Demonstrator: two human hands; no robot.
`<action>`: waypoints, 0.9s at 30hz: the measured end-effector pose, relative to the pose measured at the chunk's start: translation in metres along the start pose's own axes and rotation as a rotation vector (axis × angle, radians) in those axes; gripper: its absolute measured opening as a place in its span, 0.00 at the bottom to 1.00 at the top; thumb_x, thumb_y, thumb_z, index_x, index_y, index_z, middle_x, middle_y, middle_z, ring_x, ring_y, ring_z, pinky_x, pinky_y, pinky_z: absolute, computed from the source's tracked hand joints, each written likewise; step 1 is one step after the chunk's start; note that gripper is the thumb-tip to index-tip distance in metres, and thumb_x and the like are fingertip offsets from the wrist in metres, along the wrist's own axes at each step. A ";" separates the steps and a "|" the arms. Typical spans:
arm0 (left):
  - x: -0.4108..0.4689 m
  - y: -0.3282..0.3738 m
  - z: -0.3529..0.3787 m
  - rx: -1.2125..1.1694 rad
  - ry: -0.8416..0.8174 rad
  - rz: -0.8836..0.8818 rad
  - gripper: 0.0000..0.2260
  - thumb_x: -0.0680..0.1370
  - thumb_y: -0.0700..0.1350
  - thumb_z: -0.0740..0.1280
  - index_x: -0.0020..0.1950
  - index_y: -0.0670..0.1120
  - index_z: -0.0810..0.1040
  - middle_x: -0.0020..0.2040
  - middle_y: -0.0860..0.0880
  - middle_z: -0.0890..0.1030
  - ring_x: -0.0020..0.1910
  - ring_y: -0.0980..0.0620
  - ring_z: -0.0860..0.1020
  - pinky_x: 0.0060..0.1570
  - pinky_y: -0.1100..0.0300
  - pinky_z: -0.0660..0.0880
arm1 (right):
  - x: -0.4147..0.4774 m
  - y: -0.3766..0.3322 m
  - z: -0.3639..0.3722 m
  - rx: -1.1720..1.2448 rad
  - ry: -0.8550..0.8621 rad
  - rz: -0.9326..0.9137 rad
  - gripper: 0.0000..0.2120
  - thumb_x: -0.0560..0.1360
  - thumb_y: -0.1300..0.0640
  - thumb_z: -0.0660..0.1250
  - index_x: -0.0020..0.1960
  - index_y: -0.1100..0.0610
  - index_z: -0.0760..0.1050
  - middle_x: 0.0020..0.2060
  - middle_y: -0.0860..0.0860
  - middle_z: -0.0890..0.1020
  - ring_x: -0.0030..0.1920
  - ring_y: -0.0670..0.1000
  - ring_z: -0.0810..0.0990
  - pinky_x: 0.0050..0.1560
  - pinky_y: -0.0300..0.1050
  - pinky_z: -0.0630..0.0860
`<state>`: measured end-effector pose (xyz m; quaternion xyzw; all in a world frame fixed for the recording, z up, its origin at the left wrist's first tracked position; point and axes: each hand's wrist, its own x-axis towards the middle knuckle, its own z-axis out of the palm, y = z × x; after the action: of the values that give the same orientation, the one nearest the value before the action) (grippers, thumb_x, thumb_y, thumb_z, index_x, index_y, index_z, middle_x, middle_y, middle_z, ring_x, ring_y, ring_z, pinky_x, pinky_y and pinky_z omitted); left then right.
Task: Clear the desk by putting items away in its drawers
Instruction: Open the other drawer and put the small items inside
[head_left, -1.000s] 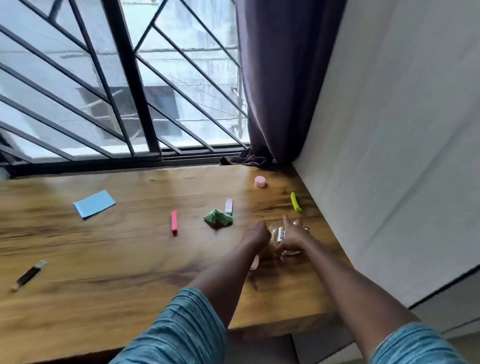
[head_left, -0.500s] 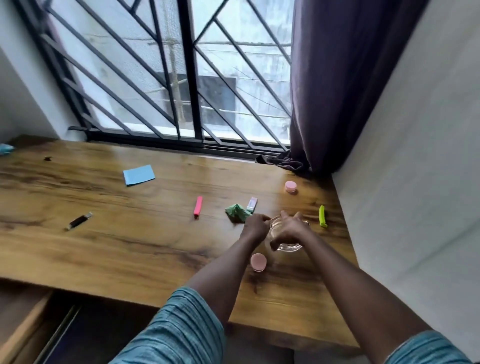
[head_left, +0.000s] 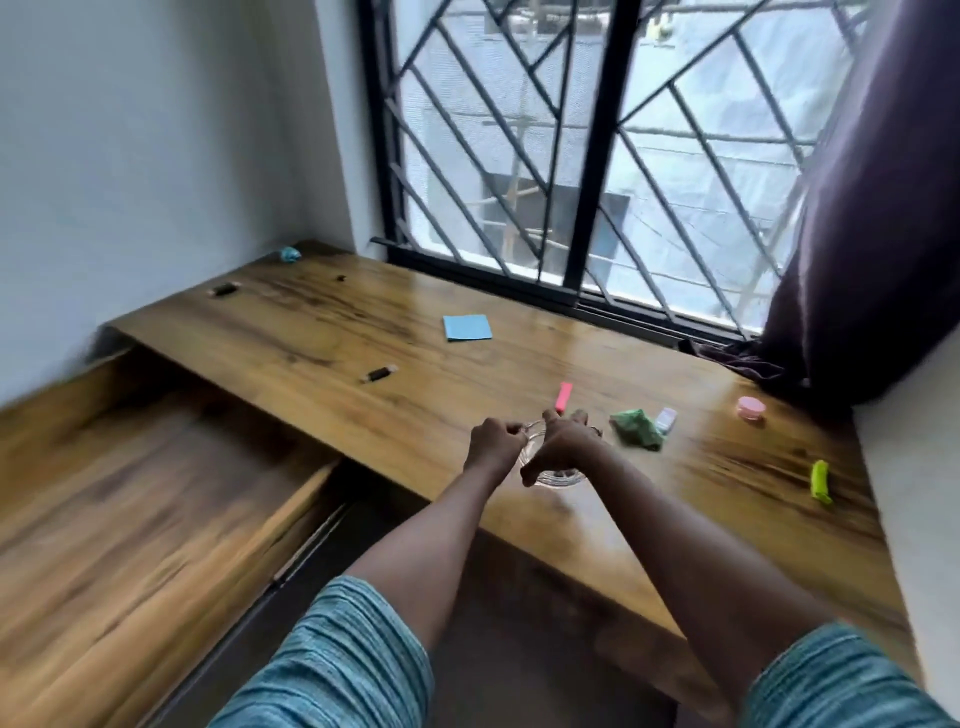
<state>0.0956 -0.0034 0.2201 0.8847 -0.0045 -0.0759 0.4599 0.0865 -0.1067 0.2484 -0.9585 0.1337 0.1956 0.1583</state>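
A wooden desk (head_left: 322, 332) fills the corner under a window (head_left: 597, 156) with a black diagonal grille (head_left: 592, 171); grey daylight comes through it. A dark purple curtain (head_left: 872, 208) hangs at the right, its hem pooled on the desk. White walls (head_left: 130, 156) close both sides. A wooden drawer (head_left: 119, 499) stands open at lower left.

Two bare forearms reach forward from short blue-grey striped sleeves, converging so the hands sit side by side. The left hand (head_left: 493, 444) is curled into a loose fist, knuckles up, fingertips pinched together. The right hand (head_left: 563, 447) is palm down, thumb pointing back toward the body, fingers spread forward and bent. Both hands close on a small clear glass dish (head_left: 558, 475).
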 end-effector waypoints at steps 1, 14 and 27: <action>-0.004 -0.014 -0.020 -0.008 0.019 -0.017 0.14 0.76 0.41 0.65 0.61 0.43 0.80 0.61 0.43 0.81 0.63 0.47 0.77 0.57 0.59 0.72 | -0.004 -0.022 0.008 -0.004 -0.009 -0.024 0.51 0.58 0.48 0.79 0.74 0.52 0.56 0.71 0.64 0.53 0.69 0.66 0.63 0.68 0.58 0.67; -0.080 -0.215 -0.259 -0.032 0.297 -0.264 0.14 0.73 0.40 0.68 0.57 0.44 0.83 0.56 0.45 0.83 0.57 0.48 0.80 0.54 0.61 0.73 | -0.074 -0.302 0.156 -0.102 -0.095 -0.353 0.46 0.51 0.42 0.77 0.65 0.49 0.65 0.62 0.57 0.65 0.64 0.63 0.65 0.55 0.55 0.71; -0.118 -0.375 -0.357 0.007 0.344 -0.622 0.14 0.74 0.38 0.69 0.60 0.41 0.80 0.56 0.43 0.82 0.53 0.47 0.81 0.52 0.58 0.77 | -0.096 -0.432 0.289 -0.247 -0.293 -0.593 0.51 0.62 0.47 0.78 0.75 0.50 0.50 0.73 0.62 0.52 0.71 0.66 0.59 0.66 0.60 0.68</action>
<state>0.0049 0.5120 0.1320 0.8452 0.3423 -0.0622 0.4057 0.0428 0.4101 0.1445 -0.9293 -0.1995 0.2913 0.1087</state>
